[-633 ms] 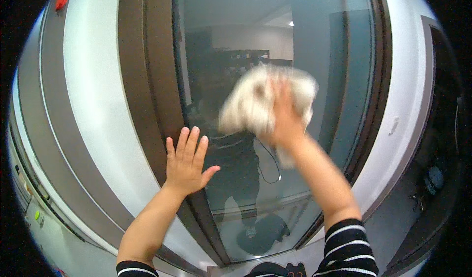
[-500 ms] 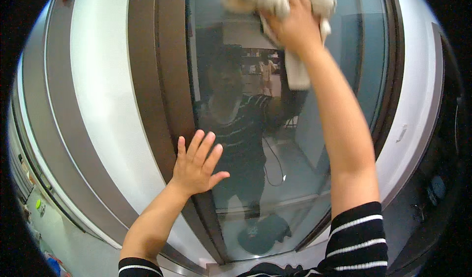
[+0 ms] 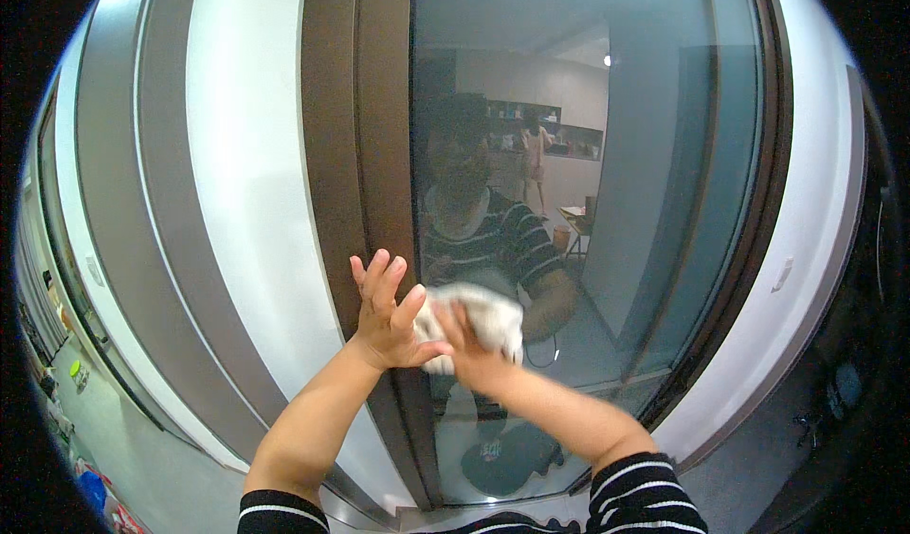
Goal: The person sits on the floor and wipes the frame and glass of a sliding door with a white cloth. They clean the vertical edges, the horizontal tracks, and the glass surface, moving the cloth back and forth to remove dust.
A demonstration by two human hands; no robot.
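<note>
A crumpled off-white cloth [image 3: 493,324], smeared by motion, lies against the glass panel [image 3: 654,202] low on its left side. My right hand [image 3: 474,352] is on the cloth, its fingers over the fabric. Close beside it, my left hand [image 3: 387,321] has its fingers spread and holds nothing. It is at the dark brown frame [image 3: 336,108] along the left edge of the glass. My left thumb reaches across to the right hand and cloth; whether they touch I cannot tell.
A white wall strip [image 3: 242,155] stands left of the frame, with grey panels [image 3: 123,202] beyond. Another white wall [image 3: 806,202] with a small switch plate [image 3: 782,274] is at right. The glass mirrors me, a room and another person.
My right hand has brought the cloth down and left, from the top of the glass to beside my left hand. The left hand remains spread at the frame. The view has shifted.
</note>
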